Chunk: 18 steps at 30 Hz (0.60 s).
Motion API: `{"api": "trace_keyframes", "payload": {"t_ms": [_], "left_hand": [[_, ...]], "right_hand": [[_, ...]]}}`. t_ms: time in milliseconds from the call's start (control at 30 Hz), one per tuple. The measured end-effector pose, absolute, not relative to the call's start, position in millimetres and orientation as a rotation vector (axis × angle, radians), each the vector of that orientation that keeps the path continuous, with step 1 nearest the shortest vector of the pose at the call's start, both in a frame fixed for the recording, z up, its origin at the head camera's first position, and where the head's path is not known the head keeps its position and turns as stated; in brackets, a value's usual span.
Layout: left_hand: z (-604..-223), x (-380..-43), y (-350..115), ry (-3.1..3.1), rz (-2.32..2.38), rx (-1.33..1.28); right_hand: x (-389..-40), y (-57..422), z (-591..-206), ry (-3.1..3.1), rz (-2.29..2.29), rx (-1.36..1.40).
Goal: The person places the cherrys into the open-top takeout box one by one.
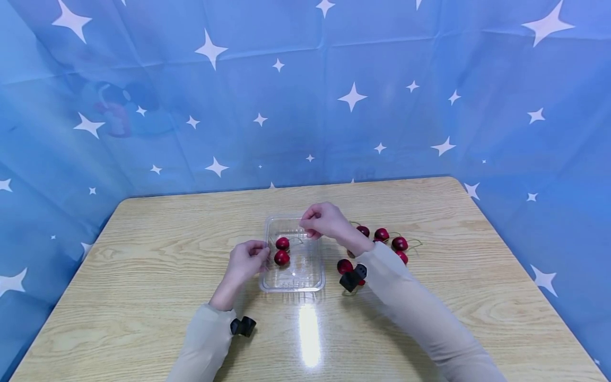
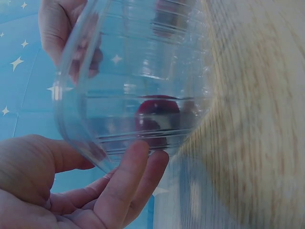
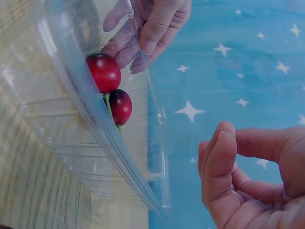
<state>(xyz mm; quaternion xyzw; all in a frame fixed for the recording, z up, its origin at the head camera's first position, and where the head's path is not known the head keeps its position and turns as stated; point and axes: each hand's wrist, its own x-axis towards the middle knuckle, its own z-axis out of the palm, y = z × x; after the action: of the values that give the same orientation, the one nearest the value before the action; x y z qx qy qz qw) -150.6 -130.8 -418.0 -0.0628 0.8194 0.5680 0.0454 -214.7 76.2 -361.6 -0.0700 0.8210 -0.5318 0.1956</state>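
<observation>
A clear plastic container stands on the table with two dark red cherries against its left side. My left hand pinches the container's left wall, thumb at the rim and fingers on the outside, as the left wrist view shows. Above the container's far right corner hovers my right hand, fingers curled and thumb meeting the index finger; no object shows between them. In the right wrist view the cherries are inside the container, a green stem beside them.
Several loose cherries with stems lie right of the container, some partly hidden by my right forearm. The wooden table backs onto a blue star-patterned cloth. Each wrist wears a small black camera.
</observation>
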Motion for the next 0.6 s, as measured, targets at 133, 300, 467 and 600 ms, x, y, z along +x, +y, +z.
{"api": "trace_keyframes", "payload": {"t_ms": [133,300,467,600], "left_hand": [[-418,-151,-131,2.505,1.733,-0.191],[-418,-151,-131,2.507,1.732,-0.187],[-418,-150,-131,2.511,1.728,-0.180],[-418,-150,-131,2.518,1.724,-0.178]], "right_hand": [[-213,81,-359,2.295,-1.489,-0.197],[-210,86,-358,2.282,-1.514,-0.208],[-208,92,-357,2.276,-1.540,-0.226],[-205,98,-356,2.287,-1.546,-0.235]]}}
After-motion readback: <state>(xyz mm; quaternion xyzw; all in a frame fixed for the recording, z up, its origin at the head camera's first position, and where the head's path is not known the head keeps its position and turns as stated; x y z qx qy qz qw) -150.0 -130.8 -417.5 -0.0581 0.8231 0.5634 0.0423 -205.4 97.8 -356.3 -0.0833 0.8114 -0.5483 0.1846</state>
